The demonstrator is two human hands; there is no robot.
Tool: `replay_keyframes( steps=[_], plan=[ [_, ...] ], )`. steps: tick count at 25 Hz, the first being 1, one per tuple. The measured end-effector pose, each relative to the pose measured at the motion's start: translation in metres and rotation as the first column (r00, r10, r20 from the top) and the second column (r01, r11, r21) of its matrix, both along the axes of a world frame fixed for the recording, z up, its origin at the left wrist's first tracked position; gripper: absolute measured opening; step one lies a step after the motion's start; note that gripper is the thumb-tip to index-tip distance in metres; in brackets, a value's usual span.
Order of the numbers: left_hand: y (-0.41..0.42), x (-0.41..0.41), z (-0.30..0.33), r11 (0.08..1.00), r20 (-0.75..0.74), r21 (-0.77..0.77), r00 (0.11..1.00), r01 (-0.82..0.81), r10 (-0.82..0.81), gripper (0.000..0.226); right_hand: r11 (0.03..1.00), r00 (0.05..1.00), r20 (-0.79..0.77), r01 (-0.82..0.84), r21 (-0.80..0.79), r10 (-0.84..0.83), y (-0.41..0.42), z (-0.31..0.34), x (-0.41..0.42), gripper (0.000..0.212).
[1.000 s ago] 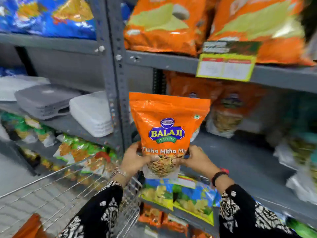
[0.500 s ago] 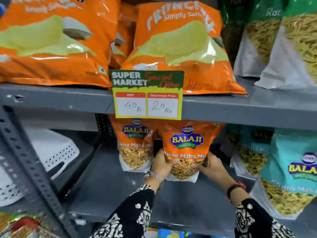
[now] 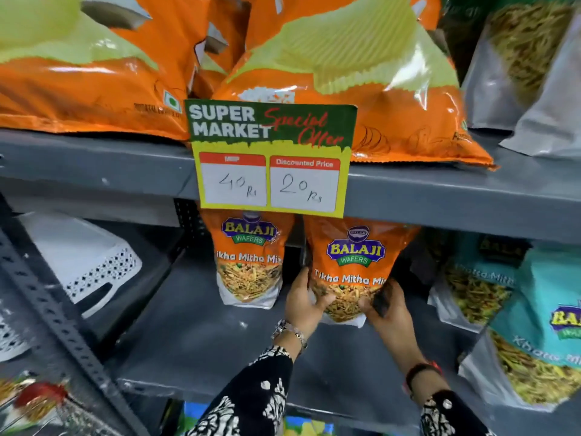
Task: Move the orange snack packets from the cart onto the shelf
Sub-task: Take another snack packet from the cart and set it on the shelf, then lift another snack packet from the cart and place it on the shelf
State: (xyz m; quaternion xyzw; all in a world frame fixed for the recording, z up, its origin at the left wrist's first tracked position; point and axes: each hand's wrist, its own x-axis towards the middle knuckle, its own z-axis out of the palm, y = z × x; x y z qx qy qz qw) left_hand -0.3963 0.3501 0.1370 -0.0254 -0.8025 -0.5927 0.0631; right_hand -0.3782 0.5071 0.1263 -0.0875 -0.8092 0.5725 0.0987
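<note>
Hands, left (image 3: 304, 302) and right (image 3: 388, 309), grip pinching "BALAJI WAFERS" packet (image 3: 352, 265); tag (image 3: 272, 158) "SUPER MARKET".

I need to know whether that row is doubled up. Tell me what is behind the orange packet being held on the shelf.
Only dark shelf space shows around the held Tikha Mitha Mix packet. The packet itself, the left hand and the right hand cover whatever is directly behind it.

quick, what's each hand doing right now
Left hand: closed on the lower left of the orange packet.
Right hand: closed on the packet's lower right.
</note>
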Motion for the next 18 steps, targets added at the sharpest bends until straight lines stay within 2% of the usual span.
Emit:
replay_keyframes(
  steps=[2,4,6,8,11,13,15,18],
  plan=[
    [-0.013,0.021,-0.004,1.0,-0.009,0.002,1.0,-0.007,0.007,0.066,0.988,0.979,-0.143,0.152,0.025,-0.147,-0.016,-0.003,0.028,0.066],
    [-0.039,0.048,-0.012,0.997,-0.024,-0.048,0.998,-0.055,0.054,0.062,0.983,0.944,-0.3,0.167,0.07,-0.139,-0.035,-0.005,0.055,0.055],
    [-0.078,0.085,-0.02,0.979,-0.057,-0.129,0.987,-0.158,0.152,0.059,0.981,0.94,-0.34,0.048,0.188,0.019,-0.064,-0.006,0.078,0.046],
    [-0.122,0.127,-0.026,0.959,-0.039,-0.169,0.974,-0.226,0.223,0.058,0.932,0.928,-0.28,-0.148,0.33,0.246,-0.096,-0.008,0.094,0.045],
    [-0.204,0.209,-0.054,0.908,0.153,-0.258,0.914,-0.331,0.376,0.057,0.762,0.816,-0.092,-0.485,0.43,0.571,-0.169,-0.022,0.123,0.047],
    [-0.255,0.26,-0.077,0.882,0.274,-0.311,0.855,-0.354,0.44,0.057,0.63,0.707,0.025,-0.645,0.433,0.707,-0.219,-0.036,0.14,0.049],
    [-0.3,0.316,-0.1,0.857,0.352,-0.341,0.793,-0.387,0.498,0.058,0.468,0.564,0.131,-0.775,0.425,0.815,-0.277,-0.057,0.161,0.051],
    [-0.349,0.389,-0.133,0.886,0.554,-0.311,0.692,-0.344,0.463,0.054,0.172,0.303,0.319,-0.909,0.378,0.898,-0.358,-0.096,0.195,0.058]
  ],
)
